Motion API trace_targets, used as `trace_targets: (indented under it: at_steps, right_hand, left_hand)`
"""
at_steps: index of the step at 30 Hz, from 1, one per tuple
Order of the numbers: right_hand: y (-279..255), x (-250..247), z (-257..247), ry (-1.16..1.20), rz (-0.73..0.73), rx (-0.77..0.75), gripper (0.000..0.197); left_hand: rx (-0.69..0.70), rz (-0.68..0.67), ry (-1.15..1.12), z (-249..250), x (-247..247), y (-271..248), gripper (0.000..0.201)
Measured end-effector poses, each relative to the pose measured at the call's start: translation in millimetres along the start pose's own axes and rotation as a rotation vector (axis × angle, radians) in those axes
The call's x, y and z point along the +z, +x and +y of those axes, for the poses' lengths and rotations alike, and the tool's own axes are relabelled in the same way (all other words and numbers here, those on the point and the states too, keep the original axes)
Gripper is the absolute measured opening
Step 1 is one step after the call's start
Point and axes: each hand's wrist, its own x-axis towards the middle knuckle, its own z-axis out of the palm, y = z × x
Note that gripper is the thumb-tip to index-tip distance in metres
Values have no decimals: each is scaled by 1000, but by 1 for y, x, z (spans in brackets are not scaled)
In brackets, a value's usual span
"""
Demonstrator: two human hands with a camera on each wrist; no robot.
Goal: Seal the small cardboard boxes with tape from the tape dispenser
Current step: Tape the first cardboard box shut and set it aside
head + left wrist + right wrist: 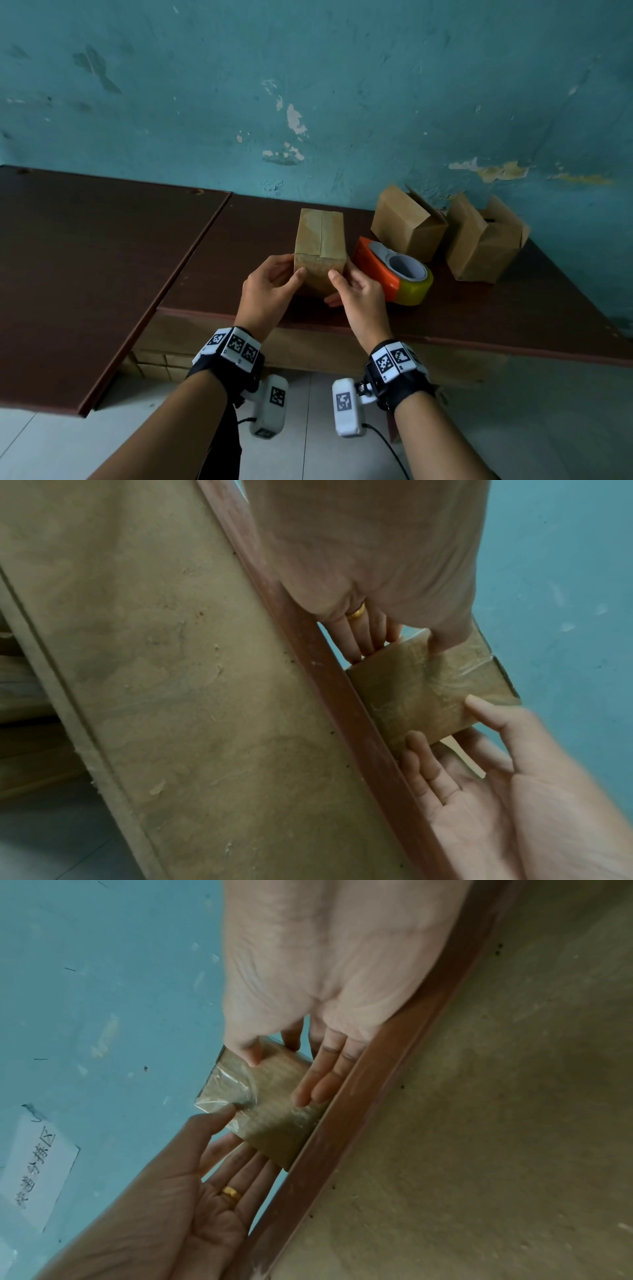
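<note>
Left hand (pixel 270 291) and right hand (pixel 356 291) hold small taped brown cardboard box (pixel 320 250) at table (pixel 102 274) edge; thumbs should rub wrinkled clear tape flat over near corner, fingers bracing sides.

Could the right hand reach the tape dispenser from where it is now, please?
Probably yes: the tape dispenser lies just beside the right hand with nothing between them, though that hand now holds the taped box.
</note>
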Motion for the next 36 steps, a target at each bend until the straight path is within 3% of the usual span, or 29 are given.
trace_targets:
  at_steps: [8, 15, 20, 26, 32, 36]
  right_hand:
    - [8, -2, 7, -32, 38, 20, 43]
    - [5, 4, 4, -1, 83, 4, 47]
    - [4, 6, 2, 21, 93, 5, 50]
    - [6, 4, -1, -41, 81, 0, 23]
    - [4, 8, 1, -15, 139, 1, 48]
    - [4, 10, 1, 7, 142, 5, 54]
  left_hand:
    - [-118, 6, -78, -1, -3, 4, 31]
    - [-108, 95, -12, 4, 6, 2, 19]
    - [-106, 111, -4, 6, 9, 2, 23]
    - [-172, 90, -57, 3, 5, 5, 39]
    - [-166, 135, 58, 10, 9, 2, 29]
    - [-166, 133, 92, 10, 10, 4, 32]
